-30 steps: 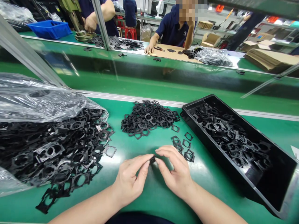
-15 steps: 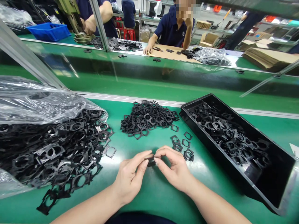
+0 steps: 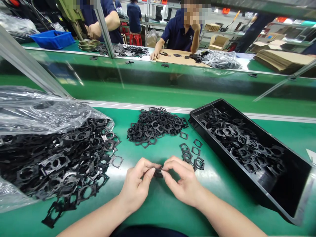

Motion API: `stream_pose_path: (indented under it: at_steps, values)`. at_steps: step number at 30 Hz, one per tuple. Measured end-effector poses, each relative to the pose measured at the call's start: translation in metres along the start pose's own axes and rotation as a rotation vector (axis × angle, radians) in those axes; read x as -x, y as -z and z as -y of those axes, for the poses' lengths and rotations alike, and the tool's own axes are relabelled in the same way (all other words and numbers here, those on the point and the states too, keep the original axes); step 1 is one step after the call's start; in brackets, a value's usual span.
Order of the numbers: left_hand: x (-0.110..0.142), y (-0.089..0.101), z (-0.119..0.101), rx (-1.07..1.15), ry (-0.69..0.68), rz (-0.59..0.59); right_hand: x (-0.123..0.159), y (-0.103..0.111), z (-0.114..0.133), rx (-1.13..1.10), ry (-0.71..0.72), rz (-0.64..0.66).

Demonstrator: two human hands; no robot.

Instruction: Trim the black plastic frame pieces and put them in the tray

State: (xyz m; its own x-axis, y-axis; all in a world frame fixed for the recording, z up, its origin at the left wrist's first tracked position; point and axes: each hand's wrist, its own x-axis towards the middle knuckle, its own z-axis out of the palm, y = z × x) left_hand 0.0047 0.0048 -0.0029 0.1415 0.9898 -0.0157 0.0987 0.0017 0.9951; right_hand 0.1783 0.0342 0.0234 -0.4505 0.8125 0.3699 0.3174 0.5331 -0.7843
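Head view: black part (image 3: 158,173) held low over the green worktop (image 3: 170,214), between left hand (image 3: 134,186) and right hand (image 3: 185,184), near side of the central pile (image 3: 156,125). Left fingers clamped on its left end; right fingers pinched at its right edge. Outline mostly hidden by fingertips. Handling, by judgement: very light, thin, fairly stiff plastic, smooth enough to slip, narrow sections liable to bend or snap if twisted. Best hold: thumb and forefinger on opposite outer edges, pressure even, thinnest sections spared
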Motion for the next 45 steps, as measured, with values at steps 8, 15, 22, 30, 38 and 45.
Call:
stream_pose_path:
  at_steps: [8,15,22,30,38,45]
  values:
    - [-0.013,0.009,-0.006,-0.38,-0.33,0.083,-0.003,0.008,-0.002,0.026,-0.011,0.072]
    - [-0.012,0.006,-0.004,-0.453,-0.506,0.036,0.0,0.003,-0.004,0.082,0.136,0.047]
    - [-0.012,0.004,-0.012,0.051,-0.005,-0.181,-0.001,0.004,-0.002,0.111,0.092,-0.143]
    - [-0.005,-0.006,-0.013,0.284,0.105,-0.135,0.0,-0.005,-0.002,0.152,0.109,-0.198]
    - [-0.002,-0.007,-0.014,0.296,0.066,-0.148,0.002,-0.005,-0.002,0.147,0.043,-0.237]
    - [0.0,-0.005,-0.011,0.195,0.034,-0.153,0.0,-0.002,-0.004,-0.058,-0.124,-0.101]
